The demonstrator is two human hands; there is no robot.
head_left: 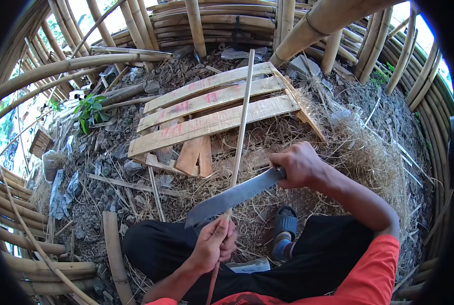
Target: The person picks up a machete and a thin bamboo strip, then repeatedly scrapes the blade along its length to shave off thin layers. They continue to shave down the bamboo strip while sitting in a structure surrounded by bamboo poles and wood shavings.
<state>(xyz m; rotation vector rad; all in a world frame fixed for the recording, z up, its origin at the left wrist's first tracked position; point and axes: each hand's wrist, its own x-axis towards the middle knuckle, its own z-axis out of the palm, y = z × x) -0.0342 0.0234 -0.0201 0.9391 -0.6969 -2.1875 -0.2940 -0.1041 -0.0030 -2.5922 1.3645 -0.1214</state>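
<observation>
My right hand (302,165) is closed round the handle of a machete (232,197). Its broad grey blade slants down to the left and crosses a long, thin bamboo strip (242,122). Just below the blade, my left hand (215,244) grips that strip, fingers wrapped round it. From there the strip runs up and away over a wooden pallet (206,124), while its lower end passes down between my legs. The blade overlaps the strip right above my left thumb.
Dry shavings (359,152) and rubble cover the ground round the pallet. A split bamboo piece (116,254) lies by my left knee. Bamboo poles and a bamboo fence (216,25) surround the spot, and a thick pole (323,25) leans in from the upper right. A green plant (89,113) grows at left.
</observation>
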